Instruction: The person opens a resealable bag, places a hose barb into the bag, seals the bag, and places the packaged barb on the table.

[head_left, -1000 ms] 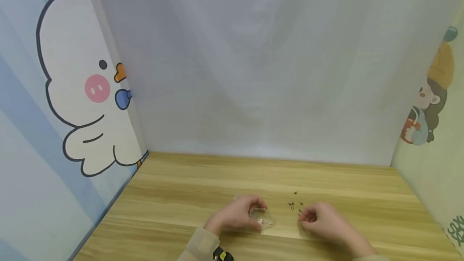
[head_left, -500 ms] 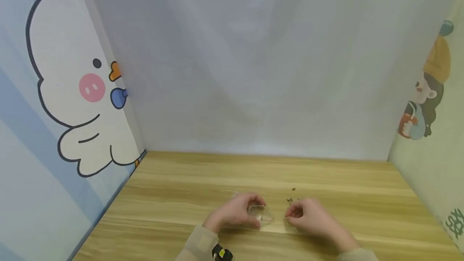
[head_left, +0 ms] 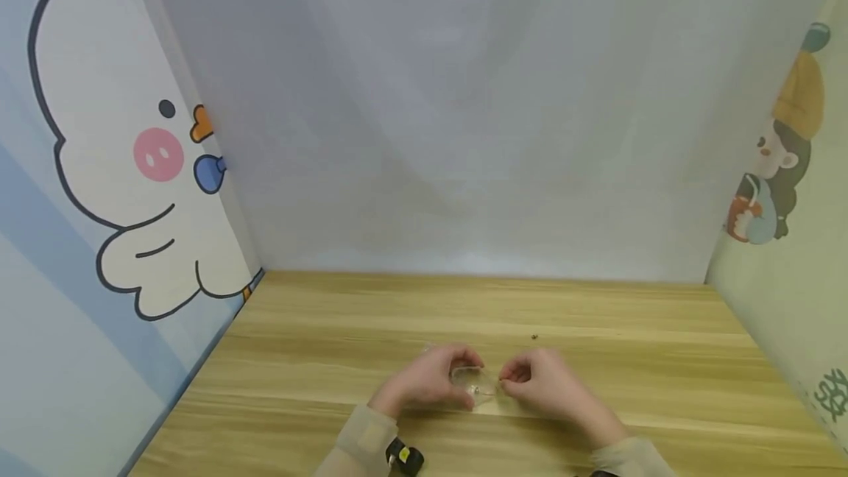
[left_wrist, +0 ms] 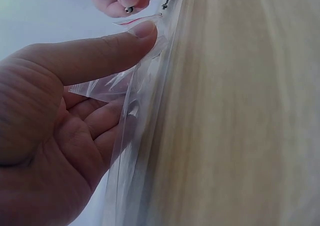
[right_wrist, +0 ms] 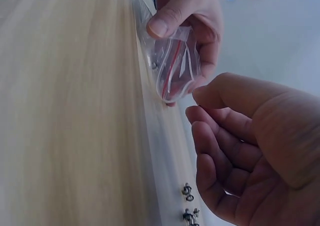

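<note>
My left hand (head_left: 427,381) grips a clear zip bag (right_wrist: 175,68) with a red line along its mouth. The thumb lies on its near side, and the mouth gapes toward the right hand. A small metal piece (right_wrist: 154,65) shows through the plastic. Close by the bag's mouth is my right hand (head_left: 546,385), whose thumb and fingertip pinch a tiny round-ended metal fitting (left_wrist: 129,9). In the right wrist view the fingertips hide that fitting. Several similar dark metal fittings (right_wrist: 187,191) lie on the table beside the right hand.
The wood-grain table (head_left: 331,315) runs back to a pale grey curtain (head_left: 464,131). One loose fitting (head_left: 534,336) lies beyond the right hand. Something clear (head_left: 428,348) shows just behind the left hand. Cartoon-printed walls (head_left: 99,168) stand at both sides.
My right hand has moved left from the loose fittings to the mouth of the bag, carrying the small fitting. The left hand keeps its hold on the bag. The head view has shifted slightly.
</note>
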### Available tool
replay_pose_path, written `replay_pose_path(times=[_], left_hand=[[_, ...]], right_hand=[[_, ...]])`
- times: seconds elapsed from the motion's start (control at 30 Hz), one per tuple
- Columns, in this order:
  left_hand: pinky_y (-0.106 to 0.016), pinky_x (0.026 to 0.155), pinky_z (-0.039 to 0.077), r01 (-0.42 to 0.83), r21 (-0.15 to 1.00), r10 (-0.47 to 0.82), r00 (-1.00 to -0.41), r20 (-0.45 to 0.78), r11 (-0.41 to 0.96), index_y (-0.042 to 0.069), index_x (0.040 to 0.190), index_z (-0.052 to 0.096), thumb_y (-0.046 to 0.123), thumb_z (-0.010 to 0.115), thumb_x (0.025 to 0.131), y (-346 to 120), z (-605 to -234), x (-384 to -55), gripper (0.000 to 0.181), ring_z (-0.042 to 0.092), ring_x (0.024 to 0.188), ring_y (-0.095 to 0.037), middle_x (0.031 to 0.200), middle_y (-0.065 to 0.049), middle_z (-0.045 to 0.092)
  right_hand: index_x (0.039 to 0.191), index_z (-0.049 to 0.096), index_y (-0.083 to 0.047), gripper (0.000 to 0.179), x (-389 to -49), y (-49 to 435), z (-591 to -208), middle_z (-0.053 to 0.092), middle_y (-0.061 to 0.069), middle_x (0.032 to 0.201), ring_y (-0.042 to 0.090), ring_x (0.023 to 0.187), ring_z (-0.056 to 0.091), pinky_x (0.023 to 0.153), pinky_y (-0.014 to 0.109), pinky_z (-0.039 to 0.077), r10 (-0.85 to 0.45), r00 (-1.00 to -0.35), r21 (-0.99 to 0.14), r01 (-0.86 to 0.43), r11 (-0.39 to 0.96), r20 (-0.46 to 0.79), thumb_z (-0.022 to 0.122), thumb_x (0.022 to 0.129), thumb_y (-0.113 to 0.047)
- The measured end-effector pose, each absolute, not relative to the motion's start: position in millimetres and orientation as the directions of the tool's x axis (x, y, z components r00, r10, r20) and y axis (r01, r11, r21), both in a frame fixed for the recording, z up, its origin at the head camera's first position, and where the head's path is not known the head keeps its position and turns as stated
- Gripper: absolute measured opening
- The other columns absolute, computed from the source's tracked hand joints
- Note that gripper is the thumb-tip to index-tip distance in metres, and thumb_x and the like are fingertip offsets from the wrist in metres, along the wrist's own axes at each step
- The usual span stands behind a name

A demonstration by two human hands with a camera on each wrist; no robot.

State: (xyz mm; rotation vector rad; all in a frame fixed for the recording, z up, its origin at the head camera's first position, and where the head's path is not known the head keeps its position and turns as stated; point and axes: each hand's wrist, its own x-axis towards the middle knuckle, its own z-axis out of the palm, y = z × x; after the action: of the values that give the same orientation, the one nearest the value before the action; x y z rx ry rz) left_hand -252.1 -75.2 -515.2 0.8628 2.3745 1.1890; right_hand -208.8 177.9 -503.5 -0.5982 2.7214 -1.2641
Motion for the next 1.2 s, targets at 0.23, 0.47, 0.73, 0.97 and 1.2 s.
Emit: replay_pose_path(times=[0.23,0.47,0.73,0.97,1.2], left_hand=[[-0.035,0.116,0.043,0.353,0.816,0.660,-0.750,-0.045,0.458,0.016,0.125,0.070,0.010,0.095,0.080,-76,-514,-252,0.052,0.060,0.128,-0.009,0.128,0.010,0.071],[-0.037,0.118,0.041,0.339,0.825,0.656,-0.753,-0.050,0.452,0.016,0.126,0.070,0.010,0.095,0.079,-77,-512,-251,0.053,0.059,0.132,-0.011,0.130,0.010,0.071],[-0.040,0.119,0.040,0.328,0.828,0.652,-0.756,-0.057,0.454,0.018,0.126,0.070,0.010,0.095,0.080,-76,-513,-251,0.053,0.059,0.133,-0.012,0.130,0.011,0.070],[-0.038,0.119,0.041,0.329,0.825,0.650,-0.758,-0.059,0.459,0.018,0.126,0.070,0.010,0.095,0.079,-76,-513,-252,0.053,0.059,0.132,-0.011,0.130,0.012,0.071],[-0.038,0.119,0.041,0.330,0.829,0.655,-0.753,-0.057,0.452,0.018,0.125,0.070,0.010,0.095,0.080,-77,-512,-251,0.052,0.059,0.133,-0.011,0.130,0.011,0.071]], right_hand=[[0.087,0.078,-0.010,0.003,-210,165,-504,0.072,-0.008,0.079,0.005,0.074,0.066,0.068,0.024,0.058,-0.393,-0.910,-0.764,-0.345,0.545,0.131,0.081,0.088,-0.009],[0.089,0.079,-0.006,0.003,-210,154,-508,0.074,-0.006,0.081,0.007,0.075,0.067,0.069,0.024,0.058,-0.376,-0.916,-0.784,-0.334,0.523,0.140,0.082,0.088,-0.006],[0.092,0.080,-0.004,0.004,-209,149,-508,0.075,-0.004,0.084,0.008,0.078,0.069,0.071,0.024,0.059,-0.355,-0.923,-0.782,-0.330,0.529,0.149,0.081,0.089,-0.005],[0.093,0.080,-0.003,0.004,-210,150,-509,0.076,-0.003,0.085,0.008,0.078,0.069,0.071,0.024,0.059,-0.355,-0.922,-0.783,-0.333,0.526,0.154,0.081,0.089,-0.003],[0.095,0.081,-0.004,0.005,-210,150,-509,0.076,-0.004,0.086,0.008,0.079,0.069,0.072,0.024,0.059,-0.346,-0.929,-0.784,-0.309,0.538,0.129,0.080,0.090,-0.005]])
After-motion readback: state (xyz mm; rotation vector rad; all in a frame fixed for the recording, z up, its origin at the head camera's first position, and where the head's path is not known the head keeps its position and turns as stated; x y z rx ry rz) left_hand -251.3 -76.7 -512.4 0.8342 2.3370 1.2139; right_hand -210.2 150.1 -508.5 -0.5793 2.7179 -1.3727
